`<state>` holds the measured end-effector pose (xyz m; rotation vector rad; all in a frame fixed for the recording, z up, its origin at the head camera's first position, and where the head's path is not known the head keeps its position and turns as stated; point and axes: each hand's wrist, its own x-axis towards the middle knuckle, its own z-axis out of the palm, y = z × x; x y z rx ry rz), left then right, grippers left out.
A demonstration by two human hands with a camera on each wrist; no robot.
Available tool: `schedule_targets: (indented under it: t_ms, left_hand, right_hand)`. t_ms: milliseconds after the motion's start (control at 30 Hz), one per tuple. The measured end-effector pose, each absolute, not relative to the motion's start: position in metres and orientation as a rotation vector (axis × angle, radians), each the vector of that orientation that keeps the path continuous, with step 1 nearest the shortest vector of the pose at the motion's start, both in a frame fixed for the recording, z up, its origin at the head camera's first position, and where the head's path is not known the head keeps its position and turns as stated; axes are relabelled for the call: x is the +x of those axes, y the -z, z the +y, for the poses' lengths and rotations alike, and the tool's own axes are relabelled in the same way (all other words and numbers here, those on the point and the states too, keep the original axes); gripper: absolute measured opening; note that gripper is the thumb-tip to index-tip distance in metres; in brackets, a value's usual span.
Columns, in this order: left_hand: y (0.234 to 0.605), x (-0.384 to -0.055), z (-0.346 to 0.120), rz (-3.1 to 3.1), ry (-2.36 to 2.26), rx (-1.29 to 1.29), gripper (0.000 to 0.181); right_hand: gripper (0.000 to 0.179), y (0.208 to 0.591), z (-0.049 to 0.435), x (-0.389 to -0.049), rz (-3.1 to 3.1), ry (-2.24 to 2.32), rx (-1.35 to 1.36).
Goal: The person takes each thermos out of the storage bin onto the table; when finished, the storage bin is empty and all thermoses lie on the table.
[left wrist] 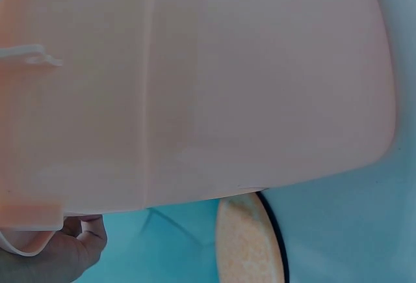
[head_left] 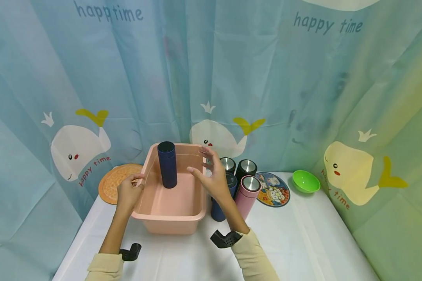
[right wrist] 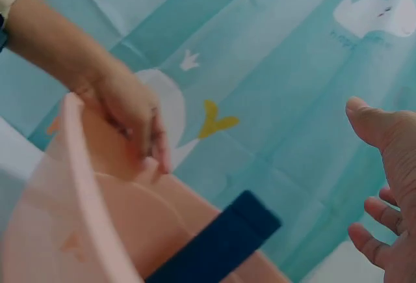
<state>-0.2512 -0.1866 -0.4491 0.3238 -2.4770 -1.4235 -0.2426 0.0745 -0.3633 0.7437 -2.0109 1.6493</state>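
Note:
A pink plastic basin [head_left: 172,224] stands on the table. Inside it a navy thermos bottle [head_left: 168,168] is upright, nearer the left wall. My left hand [head_left: 129,193] grips the basin's left rim; in the left wrist view the basin's side hides most of its fingers. Over the right rim is my right hand [head_left: 212,175], fingers spread and holding nothing, also plain in the right wrist view. Just right of the basin stand a pink thermos bottle [head_left: 247,197], a navy one [head_left: 218,210] and two more with silver-topped lids [head_left: 247,166], partly hidden behind them.
Left of the basin is a round pizza-patterned mat [head_left: 117,181]. Beyond the bottles lies a round mat with cartoon pictures [head_left: 274,191], with a green bowl [head_left: 306,181] farther right. A blue curtain [head_left: 232,78] hangs behind the white table [head_left: 302,242].

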Motion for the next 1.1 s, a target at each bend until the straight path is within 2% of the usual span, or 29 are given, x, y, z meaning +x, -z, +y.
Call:
schedule_targets:
  t_ms: [233,467,533,1100]
  left_hand:
    - [0.448,-0.251,-0.187,-2.483,1.429,0.339,0.030]
    - [0.448,-0.251,-0.187,-2.469,1.463,0.337,0.031]
    - [0.448,-0.251,-0.187,-2.466,1.470,0.338,0.031]
    - [0.448,-0.251,-0.185,-2.467,1.471,0.340,0.031]
  right_hand:
    - [0.074,0.384,0.056,-0.252,-2.141,-1.705,0.743]
    - [0.081,0.440,0.046,-0.289,-2.215,-1.746,0.681]
    - [0.081,0.445,0.046,-0.292,-2.241,-1.723,0.677]
    - [0.087,0.443,0.040,-0.314,-2.367,-1.632,0.677]
